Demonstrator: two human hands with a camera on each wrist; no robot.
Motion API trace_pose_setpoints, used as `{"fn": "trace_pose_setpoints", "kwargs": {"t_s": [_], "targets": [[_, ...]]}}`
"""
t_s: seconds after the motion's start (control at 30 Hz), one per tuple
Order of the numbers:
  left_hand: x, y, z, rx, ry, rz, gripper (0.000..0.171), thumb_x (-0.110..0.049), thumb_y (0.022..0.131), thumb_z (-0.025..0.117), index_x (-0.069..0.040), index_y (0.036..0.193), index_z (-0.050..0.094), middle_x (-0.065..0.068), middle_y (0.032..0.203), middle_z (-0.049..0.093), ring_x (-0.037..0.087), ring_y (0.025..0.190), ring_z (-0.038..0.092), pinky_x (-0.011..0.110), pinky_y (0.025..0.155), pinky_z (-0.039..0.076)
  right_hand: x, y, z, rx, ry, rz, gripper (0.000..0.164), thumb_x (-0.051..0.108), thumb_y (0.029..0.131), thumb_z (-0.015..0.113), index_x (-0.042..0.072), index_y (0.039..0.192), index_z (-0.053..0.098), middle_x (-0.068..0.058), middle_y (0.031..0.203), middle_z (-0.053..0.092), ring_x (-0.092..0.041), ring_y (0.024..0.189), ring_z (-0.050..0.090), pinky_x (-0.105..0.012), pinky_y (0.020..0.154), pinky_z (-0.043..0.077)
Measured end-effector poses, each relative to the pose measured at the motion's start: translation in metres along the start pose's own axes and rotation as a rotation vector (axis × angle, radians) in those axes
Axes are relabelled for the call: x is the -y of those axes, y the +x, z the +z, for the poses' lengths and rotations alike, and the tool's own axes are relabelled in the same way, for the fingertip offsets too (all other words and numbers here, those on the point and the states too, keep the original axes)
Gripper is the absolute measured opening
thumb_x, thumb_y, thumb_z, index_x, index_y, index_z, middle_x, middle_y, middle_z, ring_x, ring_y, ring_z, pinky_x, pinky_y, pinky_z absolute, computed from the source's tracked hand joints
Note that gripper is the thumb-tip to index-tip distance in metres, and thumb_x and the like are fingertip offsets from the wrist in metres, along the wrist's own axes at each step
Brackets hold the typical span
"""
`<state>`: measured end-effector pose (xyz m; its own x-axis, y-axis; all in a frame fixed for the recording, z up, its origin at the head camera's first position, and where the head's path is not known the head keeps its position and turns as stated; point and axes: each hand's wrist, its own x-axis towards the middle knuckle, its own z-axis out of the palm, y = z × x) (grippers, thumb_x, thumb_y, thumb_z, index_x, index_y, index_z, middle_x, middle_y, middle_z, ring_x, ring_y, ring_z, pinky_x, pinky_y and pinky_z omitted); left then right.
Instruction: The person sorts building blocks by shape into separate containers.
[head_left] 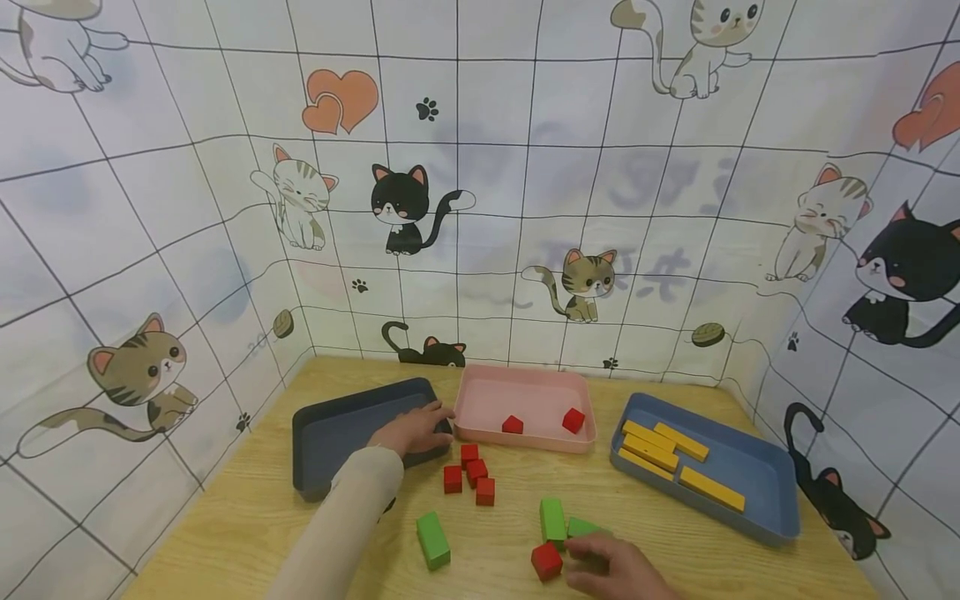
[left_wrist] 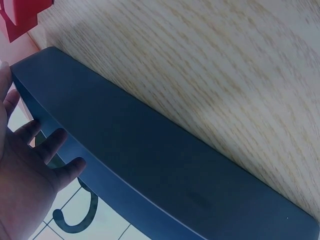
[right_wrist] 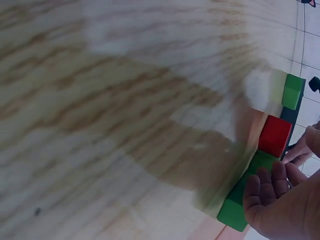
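Note:
My left hand [head_left: 412, 429] reaches over the right end of a dark tray [head_left: 330, 450]. In the left wrist view its fingers [left_wrist: 67, 172] are spread by the tray's rim, with nothing visible between them. Several red cubes [head_left: 485, 492] lie on the table to the right of that hand. Low in the head view, my right hand [head_left: 615, 567] is beside a red cube [head_left: 547, 562], an upright-looking green block [head_left: 552, 521] and a partly covered green piece [head_left: 582, 527]. Its fingers are loosely bent close to the green piece; contact is unclear.
A pink tray [head_left: 525, 437] at the back centre holds two red pieces. To the right, a blue tray [head_left: 772, 500] contains several yellow blocks [head_left: 712, 488]. Another green block [head_left: 432, 540] lies at the front. Cat-patterned sheeting [head_left: 487, 192] surrounds the table.

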<state>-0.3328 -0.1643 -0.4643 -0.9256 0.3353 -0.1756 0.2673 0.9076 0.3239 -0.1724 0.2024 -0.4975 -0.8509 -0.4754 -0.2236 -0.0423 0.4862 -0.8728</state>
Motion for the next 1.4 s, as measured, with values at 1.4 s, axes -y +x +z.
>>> {"fn": "trace_pose_setpoints", "kwargs": {"t_s": [1.4], "targets": [[-0.003,-0.003,-0.002,0.001,0.000,-0.015,0.048,-0.037,0.099,0.061,-0.022,0.144,0.051,0.011,0.160,0.030,0.040,0.141,0.035,0.064,0.109,0.028,0.001,0.028,0.015,0.005,-0.083,-0.014,0.036,0.015,0.084,0.079,0.004,0.116,0.068,-0.001,0.107,0.064,-0.021,0.095,0.057,-0.047,0.087,0.052]]}}
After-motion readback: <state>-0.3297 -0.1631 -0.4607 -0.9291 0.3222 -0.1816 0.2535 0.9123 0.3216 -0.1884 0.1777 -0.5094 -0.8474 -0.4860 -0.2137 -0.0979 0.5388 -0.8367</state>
